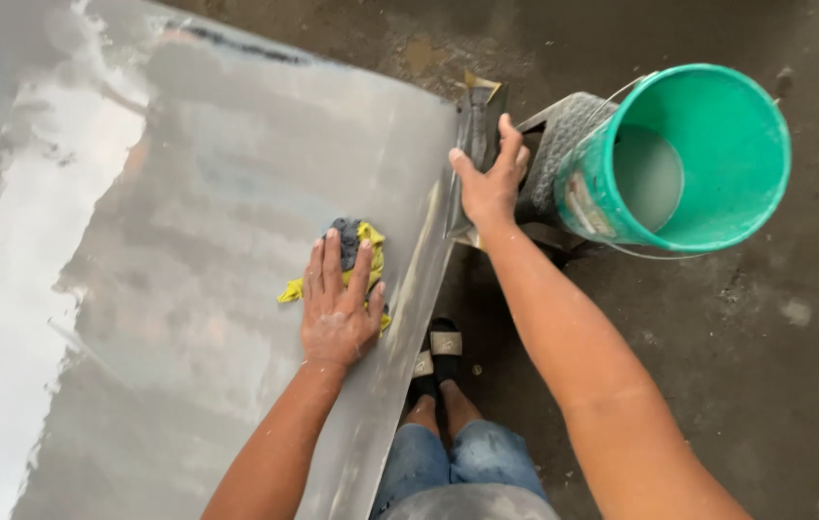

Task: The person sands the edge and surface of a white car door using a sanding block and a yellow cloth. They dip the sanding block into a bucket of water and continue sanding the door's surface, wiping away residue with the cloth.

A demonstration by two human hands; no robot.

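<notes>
- Nearest the camera: denim-clad knees at the bottom edge, between the two forearms; below them, feet in dark sandals with pale straps on the concrete floor.
- Left hand: palm down, fingers stretched out and slightly spread, pressing flat on a rag. No curl or pinch; the cloth is trapped under the palm and fingers rather than gripped.
- Rag: crumpled, yellow with a grey-blue patch. It shows past the fingertips and on both sides of the hand. It lies on the sheet near the sheet's right edge, roughly mid-height in the view.
- Metal sheet: large, grey, glossy, filling the left half of the view. Surface looks wet or streaked, with a broad bright reflection along the left. It slopes toward the person; its right edge runs diagonally down toward the knees.
- Right hand: fingers closed over the upper right corner edge of the sheet, thumb out on the near face, the other fingers hooked over the rim. How far they reach behind, cannot tell.
- Just beyond the right hand: a dark metal support, partly hidden, touching or very near the sheet's corner.
- Farthest: green plastic bucket with a wire handle, just beside the support, holding pale cloudy liquid at the bottom.
- Floor: dark, stained, pale splashes at right.
</notes>
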